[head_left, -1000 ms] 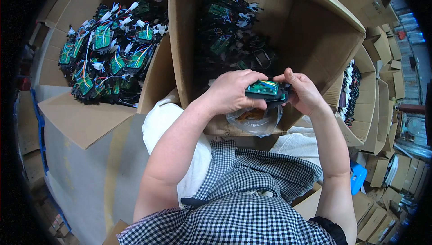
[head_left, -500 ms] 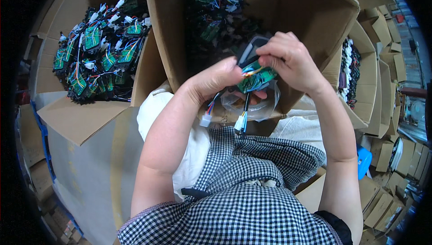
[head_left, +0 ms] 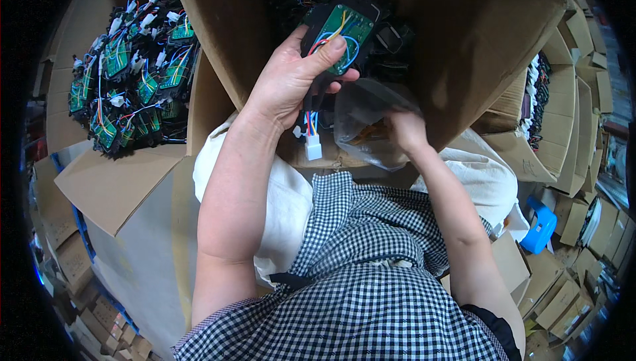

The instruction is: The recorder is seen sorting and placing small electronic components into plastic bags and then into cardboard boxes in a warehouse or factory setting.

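Note:
My left hand (head_left: 281,86) is closed round a black-cased circuit board (head_left: 352,28), thumb on top of its green face. Yellow, blue and red wires loop over the board. A white plug connector (head_left: 313,148) hangs from its coloured wires below my wrist. My right hand (head_left: 409,130) is in the mouth of a clear plastic bag (head_left: 361,106), with small brownish-yellow pieces (head_left: 371,134) showing through the film. The fingers of that hand are hidden, so what they hold cannot be made out. Behind both hands stands a deep cardboard box (head_left: 490,36) with dark cased parts and wires inside.
To the left, an open cardboard box (head_left: 109,185) holds a heap of green circuit boards (head_left: 147,87) with wires and white plugs. Another box (head_left: 530,162) at the right contains black and white parts. A blue plastic object (head_left: 540,225) stands below it, among more cartons.
My left hand has lifted the circuit board up and away, turning its green face toward me. My right hand has let go of the board and dropped to the plastic bag.

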Demonstrator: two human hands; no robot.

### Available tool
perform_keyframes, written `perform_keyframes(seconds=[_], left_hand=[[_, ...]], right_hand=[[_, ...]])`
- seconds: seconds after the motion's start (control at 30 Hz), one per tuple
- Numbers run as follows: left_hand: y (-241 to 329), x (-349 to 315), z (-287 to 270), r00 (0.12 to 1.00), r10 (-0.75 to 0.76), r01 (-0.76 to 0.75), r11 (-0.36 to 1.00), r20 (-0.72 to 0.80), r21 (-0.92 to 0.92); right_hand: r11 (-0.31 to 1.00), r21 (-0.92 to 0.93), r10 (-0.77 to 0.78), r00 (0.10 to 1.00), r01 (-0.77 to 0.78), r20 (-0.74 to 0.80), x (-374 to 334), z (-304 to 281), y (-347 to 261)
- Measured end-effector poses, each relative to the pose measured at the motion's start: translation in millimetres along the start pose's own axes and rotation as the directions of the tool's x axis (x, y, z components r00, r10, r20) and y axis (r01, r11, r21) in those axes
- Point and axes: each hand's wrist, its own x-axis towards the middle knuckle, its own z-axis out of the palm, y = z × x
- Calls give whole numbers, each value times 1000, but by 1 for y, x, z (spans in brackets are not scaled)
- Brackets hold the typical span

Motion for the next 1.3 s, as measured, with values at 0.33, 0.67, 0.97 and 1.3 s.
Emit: perform_keyframes(seconds=[0.33, 0.67, 0.97, 1.3], left_hand=[[3, 2, 6, 999, -40, 40, 999, -30, 16], [-25, -18, 31, 971, -103, 157, 956, 218, -248], [-33, -34, 29, 884, -194, 285, 945, 426, -159], [-22, -35, 22, 908, -17, 119, 969, 419, -219]], right_hand=[[892, 443, 139, 986, -86, -88, 0, 6, 10], [-252, 936, 231, 954, 247, -190, -47, -102, -36], [-679, 687, 111, 961, 259, -253, -65, -102, -44], [-197, 977, -618, 763, 83, -190, -93, -98, -2]])
